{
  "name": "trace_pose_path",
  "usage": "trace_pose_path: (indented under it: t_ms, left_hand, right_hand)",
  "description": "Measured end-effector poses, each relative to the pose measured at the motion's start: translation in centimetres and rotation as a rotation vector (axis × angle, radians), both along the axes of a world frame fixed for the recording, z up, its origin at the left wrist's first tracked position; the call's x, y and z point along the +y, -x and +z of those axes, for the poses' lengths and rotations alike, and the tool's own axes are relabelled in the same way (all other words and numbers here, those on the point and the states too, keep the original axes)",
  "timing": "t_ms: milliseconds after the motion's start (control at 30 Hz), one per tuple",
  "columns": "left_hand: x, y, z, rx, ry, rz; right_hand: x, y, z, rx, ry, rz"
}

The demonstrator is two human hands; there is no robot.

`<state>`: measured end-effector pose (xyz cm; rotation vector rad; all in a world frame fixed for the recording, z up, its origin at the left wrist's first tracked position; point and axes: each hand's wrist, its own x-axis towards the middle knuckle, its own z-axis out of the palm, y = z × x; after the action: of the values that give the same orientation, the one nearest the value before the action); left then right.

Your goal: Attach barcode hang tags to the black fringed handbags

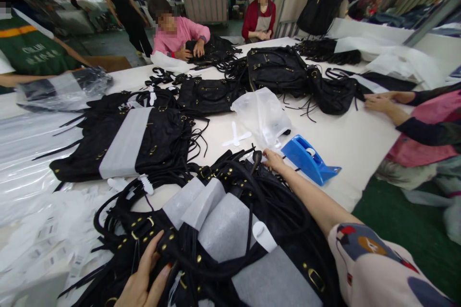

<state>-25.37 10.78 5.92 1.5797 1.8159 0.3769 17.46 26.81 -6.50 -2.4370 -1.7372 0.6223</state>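
A heap of black leather bags (230, 201) with gold studs, straps and grey foam wrapping lies right before me. My left hand (144, 278) grips the near bag's studded strap at the bottom edge, fingers curled round it. My right hand (273, 159) reaches across the heap, its fingers pinched on a small dark tab beside a blue tape dispenser (309, 158). A clear plastic bag (262, 115) lies just beyond.
More black bags (126, 141) (277, 69) cover the white table (360, 139). Plastic sheeting and paper tags (32, 192) lie at the left. A person's hands (378, 101) rest at the right; other people work at the far side.
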Motion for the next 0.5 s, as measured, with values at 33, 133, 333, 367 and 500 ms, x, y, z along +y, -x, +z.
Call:
trace_pose_path:
  t_ms: [33,133,333,367,500]
  left_hand:
    - [0.0,0.0,0.0,0.005,-0.001,0.003]
    - [0.0,-0.1,0.1,0.024,0.009,0.018]
    - [-0.1,0.2,-0.1,0.016,-0.017,-0.016]
    - [0.0,0.3,-0.2,0.017,-0.019,-0.023]
    - [0.1,0.9,-0.6,0.05,0.035,-0.04]
  right_hand:
    - [0.1,-0.2,0.0,0.0,-0.005,-0.025]
    - [0.5,-0.7,-0.1,0.009,-0.016,-0.091]
    - [0.9,-1.6,0.5,0.08,-0.044,-0.147]
    - [0.8,-1.6,0.6,0.089,-0.058,-0.157]
    - [0.6,-1.6,1.5,0.116,-0.141,-0.222]
